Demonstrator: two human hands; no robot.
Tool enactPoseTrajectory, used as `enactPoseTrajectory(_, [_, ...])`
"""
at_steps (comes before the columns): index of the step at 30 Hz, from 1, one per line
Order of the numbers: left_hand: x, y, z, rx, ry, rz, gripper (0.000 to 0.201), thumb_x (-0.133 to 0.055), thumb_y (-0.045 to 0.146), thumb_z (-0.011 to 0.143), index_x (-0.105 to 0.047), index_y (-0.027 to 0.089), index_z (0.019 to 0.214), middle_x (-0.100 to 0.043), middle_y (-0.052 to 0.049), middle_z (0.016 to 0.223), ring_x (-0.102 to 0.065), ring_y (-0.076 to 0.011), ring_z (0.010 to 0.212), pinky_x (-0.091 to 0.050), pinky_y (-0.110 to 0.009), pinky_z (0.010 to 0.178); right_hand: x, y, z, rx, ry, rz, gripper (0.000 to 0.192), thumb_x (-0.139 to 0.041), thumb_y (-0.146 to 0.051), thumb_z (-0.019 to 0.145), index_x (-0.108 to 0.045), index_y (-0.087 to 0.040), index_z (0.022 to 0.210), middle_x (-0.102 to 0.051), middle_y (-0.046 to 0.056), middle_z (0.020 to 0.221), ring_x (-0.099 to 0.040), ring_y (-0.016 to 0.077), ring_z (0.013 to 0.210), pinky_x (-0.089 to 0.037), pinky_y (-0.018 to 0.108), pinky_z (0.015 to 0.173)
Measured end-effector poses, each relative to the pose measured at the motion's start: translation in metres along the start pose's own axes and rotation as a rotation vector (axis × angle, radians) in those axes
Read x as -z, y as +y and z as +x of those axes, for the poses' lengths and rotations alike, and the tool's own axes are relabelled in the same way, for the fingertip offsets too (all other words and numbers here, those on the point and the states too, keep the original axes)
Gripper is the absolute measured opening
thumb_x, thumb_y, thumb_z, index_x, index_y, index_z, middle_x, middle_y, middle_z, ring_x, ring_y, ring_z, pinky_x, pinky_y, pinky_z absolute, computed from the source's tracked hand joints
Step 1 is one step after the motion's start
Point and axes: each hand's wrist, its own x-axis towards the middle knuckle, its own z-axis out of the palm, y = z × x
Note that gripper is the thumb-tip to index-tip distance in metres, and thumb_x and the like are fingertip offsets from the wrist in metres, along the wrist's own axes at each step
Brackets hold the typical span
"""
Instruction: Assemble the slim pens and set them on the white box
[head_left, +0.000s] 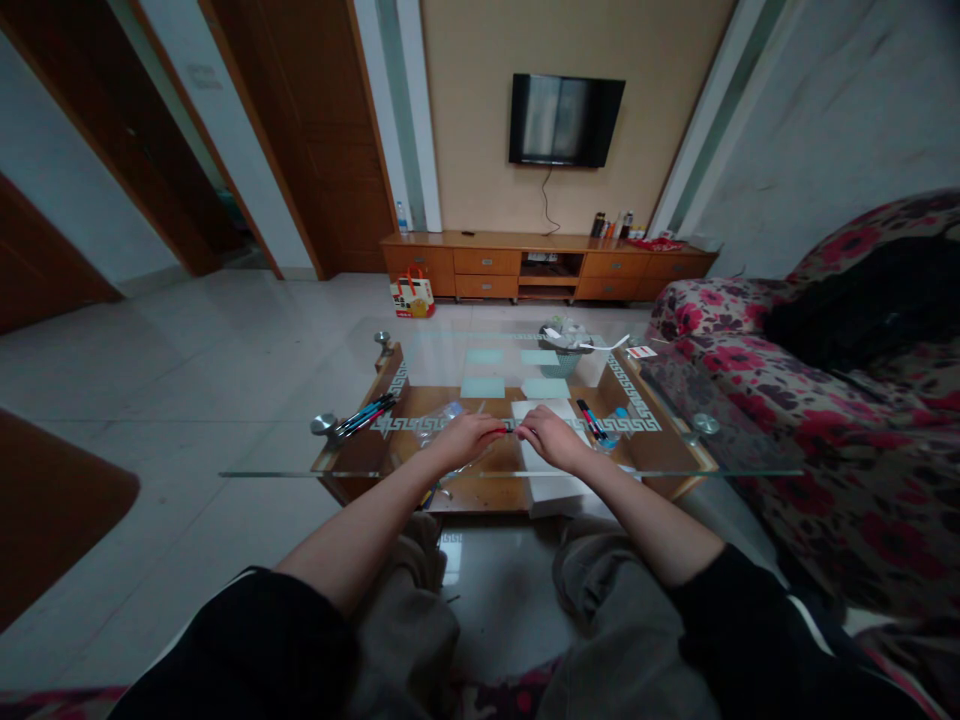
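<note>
Over the glass coffee table [292,462], my left hand [471,440] and my right hand [551,436] come close together with fingers pinched. Between them is a slim pen [510,430], red toward the left fingers and dark in the middle; most of it is covered by the fingers. Several pens [365,415] with blue and dark barrels lie in a bundle left of my hands. To the right a smaller group of pens [592,420], some red and some blue, rests beside the greek-key border. Clear plastic wrapping [439,425] lies near my left hand.
A white box [551,485] shows below my right forearm. A basket [564,360] with plastic bags stands at the table's far right, near a small card [641,352]. Beyond are a TV cabinet [487,262] and a paper bag [412,295]; a floral sofa [720,350] is on the right.
</note>
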Motion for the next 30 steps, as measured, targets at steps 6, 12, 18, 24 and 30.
enactPoseTrajectory(6, [-0.0007,-0.0018,0.0013,-0.016,0.034,-0.048,0.027,-0.047,0.029,0.101,-0.070,0.021,0.111,-0.072,-0.006,0.096,-0.064,-0.0156,0.083,-0.046,-0.026,0.076,0.0021,-0.0025,0.0001,0.001,0.029,-0.009,0.040,-0.042,-0.042,0.103,-0.067,-0.017,0.082,-0.065,0.009,0.082,-0.055,0.0229,0.088,-0.042,0.034,0.082])
enactPoseTrajectory(12, [0.0005,-0.0008,0.0016,-0.005,0.016,-0.030,0.027,-0.047,0.029,0.101,-0.069,0.020,0.112,-0.071,-0.006,0.094,-0.063,-0.0156,0.082,-0.045,-0.026,0.076,0.0010,-0.0032,0.0012,0.001,0.039,-0.025,0.040,-0.042,-0.041,0.103,-0.066,-0.017,0.082,-0.064,0.009,0.082,-0.055,0.0228,0.089,-0.042,0.034,0.081])
enactPoseTrajectory(18, [0.0023,0.0012,0.0023,0.022,0.000,-0.051,0.029,-0.044,0.031,0.102,-0.070,0.019,0.108,-0.070,-0.006,0.093,-0.062,-0.0159,0.081,-0.044,-0.025,0.074,0.0025,-0.0044,0.0018,0.002,0.041,-0.034,0.039,-0.042,-0.039,0.103,-0.066,-0.017,0.083,-0.063,0.009,0.082,-0.054,0.0227,0.088,-0.042,0.035,0.081])
enactPoseTrajectory(24, [-0.0012,-0.0017,-0.0011,0.066,-0.043,-0.091,0.032,-0.041,0.034,0.103,-0.069,0.020,0.107,-0.071,-0.006,0.094,-0.063,-0.0157,0.081,-0.044,-0.025,0.075,0.0067,-0.0049,-0.0001,0.034,0.023,-0.003,0.029,-0.048,-0.036,0.101,-0.068,-0.018,0.091,-0.063,0.009,0.086,-0.054,0.0236,0.093,-0.043,0.035,0.082])
enactPoseTrajectory(30, [-0.0040,-0.0013,-0.0013,0.039,-0.027,-0.075,0.028,-0.043,0.033,0.102,-0.068,0.019,0.103,-0.068,-0.006,0.091,-0.062,-0.0162,0.083,-0.045,-0.026,0.075,0.0080,-0.0045,-0.0033,-0.003,0.076,0.057,0.013,-0.061,-0.032,0.094,-0.063,-0.019,0.095,-0.061,0.008,0.094,-0.054,0.0238,0.098,-0.044,0.035,0.086])
